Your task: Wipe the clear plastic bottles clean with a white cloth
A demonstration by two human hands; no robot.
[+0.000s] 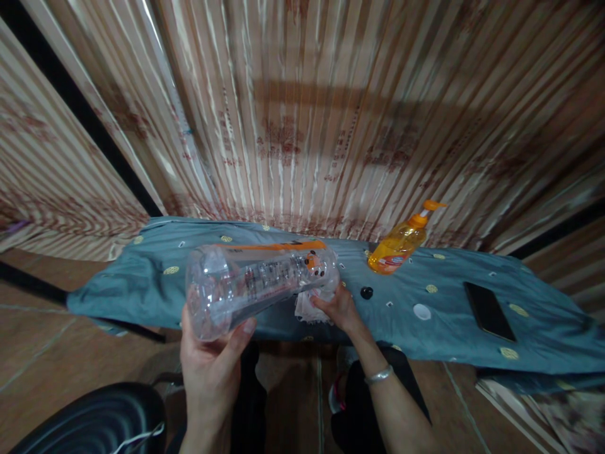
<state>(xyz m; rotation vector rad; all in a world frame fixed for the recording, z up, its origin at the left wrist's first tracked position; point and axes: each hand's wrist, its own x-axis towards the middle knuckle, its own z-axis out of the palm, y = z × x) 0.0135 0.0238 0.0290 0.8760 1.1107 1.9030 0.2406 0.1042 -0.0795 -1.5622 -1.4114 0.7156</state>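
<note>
My left hand [212, 362] grips the base of a large clear plastic bottle [258, 280], holding it on its side above the front edge of the cloth-covered table [151, 277]. An orange strip runs along the bottle's top. At the bottle's neck end, my right hand [338, 309] presses a pale crumpled cloth [309, 306] against the bottle. A silver bangle sits on my right wrist.
An orange pump bottle of liquid soap [399, 247] stands at the back of the table. A small black cap [366, 292] and a white round lid [421, 311] lie near it. A dark phone [489, 311] lies to the right. A black chair [89, 419] is at lower left; curtains hang behind.
</note>
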